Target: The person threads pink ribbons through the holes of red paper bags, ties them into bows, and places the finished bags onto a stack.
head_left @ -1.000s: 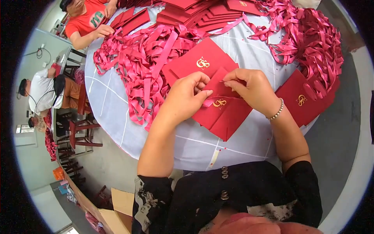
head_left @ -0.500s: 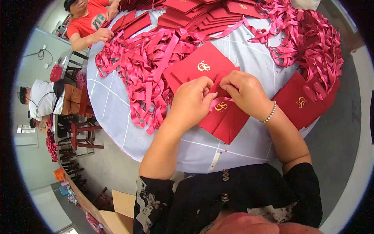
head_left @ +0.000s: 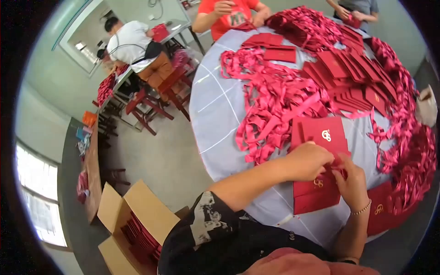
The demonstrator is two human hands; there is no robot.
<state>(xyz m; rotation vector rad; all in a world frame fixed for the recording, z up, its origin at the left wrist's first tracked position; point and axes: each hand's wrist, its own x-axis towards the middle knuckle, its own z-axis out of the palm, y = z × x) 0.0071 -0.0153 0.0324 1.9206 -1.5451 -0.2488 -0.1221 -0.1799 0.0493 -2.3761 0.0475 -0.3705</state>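
Both hands are closed, fingertips close together, over a red paper bag [head_left: 315, 201] with a gold logo, lying flat near the table's front. My left hand [head_left: 309, 160] pinches a short stretch of red ribbon at the bag's upper edge. From the other side, my right hand [head_left: 352, 182], with a beaded bracelet at the wrist, grips the same spot; the fingers partly hide and blur it. Just beyond my hands lies another red bag [head_left: 337, 128] with a gold logo. A heap of loose pink-red ribbons [head_left: 270, 112] spreads to the left and beyond.
Stacked red bags [head_left: 346, 68] lie farther back on the round, cloth-covered table [head_left: 213, 114]. More bags [head_left: 382, 206] and ribbons [head_left: 415, 160] sit at right. An open cardboard box [head_left: 149, 208] holds red bags at lower left. Several people work nearby; wooden stools [head_left: 144, 110] stand left.
The view has swung left and up, so the table appears farther right and the cardboard box shows more fully. My hands stay closed together over the same bag.
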